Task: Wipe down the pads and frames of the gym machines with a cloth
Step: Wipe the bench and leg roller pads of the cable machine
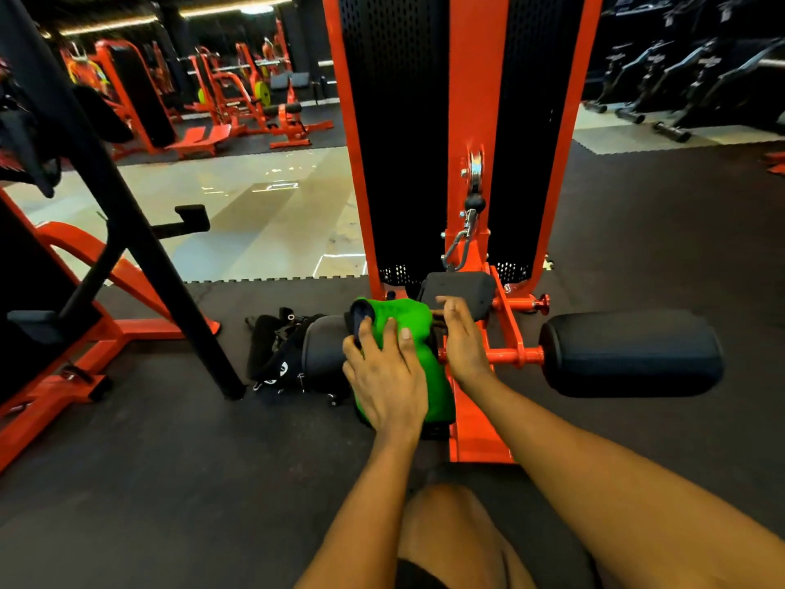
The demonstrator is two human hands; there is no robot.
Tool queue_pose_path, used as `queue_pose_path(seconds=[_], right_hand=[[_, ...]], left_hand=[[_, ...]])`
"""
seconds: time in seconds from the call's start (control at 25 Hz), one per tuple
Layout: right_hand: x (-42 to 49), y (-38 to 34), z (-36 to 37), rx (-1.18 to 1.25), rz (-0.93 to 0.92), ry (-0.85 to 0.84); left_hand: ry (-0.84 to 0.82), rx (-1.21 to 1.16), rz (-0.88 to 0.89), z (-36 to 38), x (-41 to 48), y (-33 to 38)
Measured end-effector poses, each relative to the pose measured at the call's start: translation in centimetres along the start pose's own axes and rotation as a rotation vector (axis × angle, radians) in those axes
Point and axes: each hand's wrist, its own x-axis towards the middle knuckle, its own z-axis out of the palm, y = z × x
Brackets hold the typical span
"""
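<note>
The left hand (384,376) lies flat on a green cloth (410,323) with its fingers spread and nearly straight, pressing down rather than gripping. The cloth is draped over the left roller pad (323,350), covering the part under the palm and hanging down below the wrist. The bare black end of that pad sticks out to the left of the hand. A dark fold of the cloth shows just beyond the fingertips. The right hand (463,340) is just beside the left one, on its right. Its fingers are straight and relaxed and hold nothing, and it rests at the cloth's right edge over the orange frame (471,414). Whether its fingertips touch the cloth I cannot tell. Just past those fingertips sits a small black pad (463,289), and above that a metal clip (458,248) hangs on the upright. Well to the right of the right hand, the right roller pad (633,352) juts out uncovered. To the left of the left hand, beyond the pad's bare end, black straps (274,350) lie in a heap on the dark floor (170,461).
</note>
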Motion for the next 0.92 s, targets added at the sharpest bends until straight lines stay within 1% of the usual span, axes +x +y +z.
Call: queue_pose_path(seconds=[0.04, 0.08, 0.12, 0.16, 0.2, 0.24, 0.28, 0.32, 0.36, 0.4, 0.44, 0.48, 0.56, 0.64, 0.68, 0.76, 0.84, 0.92], right_hand=[[-0.2, -0.9, 0.0, 0.006, 0.01, 0.1], [-0.6, -1.8, 0.2, -0.085, -0.016, 0.215], [-1.1, -2.6, 0.6, -0.217, -0.085, 0.313], [-1.8, -3.6, 1.2, -0.347, -0.197, 0.374], [-2.3, -4.2, 2.2, -0.465, -0.321, 0.378], [-2.8, -4.8, 3.3, -0.587, -0.394, 0.313], [-3.3, -5.1, 4.6, -0.714, -0.366, 0.184], [-3.6, -5.0, 5.8, -0.852, -0.263, 0.042], [-3.8, -4.7, 6.8, -0.985, -0.151, -0.066], [-3.7, -4.2, 7.3, -1.092, -0.083, -0.119], [-3.5, -3.8, 7.6, -1.164, -0.056, -0.135], [-3.3, -3.5, 7.7, -1.202, -0.057, -0.122], [-2.7, -3.7, 7.4, -1.233, -0.11, -0.084], [-1.7, -4.0, 7.4, -1.266, -0.164, -0.078], [-1.2, -4.4, 7.4, -1.28, -0.169, -0.104], [0.5, -5.4, 7.7, -1.257, -0.089, -0.196], [3.4, -6.0, 7.9, -1.192, 0.039, -0.323], [6.1, -6.9, 8.2, -1.139, 0.168, -0.516]], left_hand=[[0.013, -0.054, 0.052, -0.5, 0.5, 0.1], [0.037, -0.161, 0.075, -1.1, 1.1, -0.1], [0.068, -0.282, 0.064, -1.8, 1.8, -0.5], [0.102, -0.359, 0.033, -2.6, 2.7, -1.3], [0.143, -0.361, -0.005, -3.3, 3.7, -2.3], [0.173, -0.303, -0.051, -3.8, 5.0, -3.4], [0.169, -0.22, -0.101, -4.1, 6.5, -4.7], [0.116, -0.144, -0.16, -4.2, 7.9, -6.0], [0.024, -0.102, -0.224, -4.0, 9.3, -7.1], [-0.085, -0.107, -0.282, -3.7, 10.3, -8.0], [-0.175, -0.151, -0.331, -3.3, 11.0, -8.6], [-0.222, -0.208, -0.356, -2.8, 11.3, -9.1], [-0.191, -0.316, -0.359, -2.3, 11.0, -9.3], [-0.125, -0.343, -0.342, -2.1, 10.4, -9.3], [-0.11, -0.342, -0.337, -2.0, 10.3, -9.3], [-0.101, -0.341, -0.342, -1.9, 10.4, -9.5], [-0.083, -0.355, -0.346, -1.7, 10.4, -9.6], [-0.055, -0.356, -0.341, -1.5, 10.3, -9.6]])
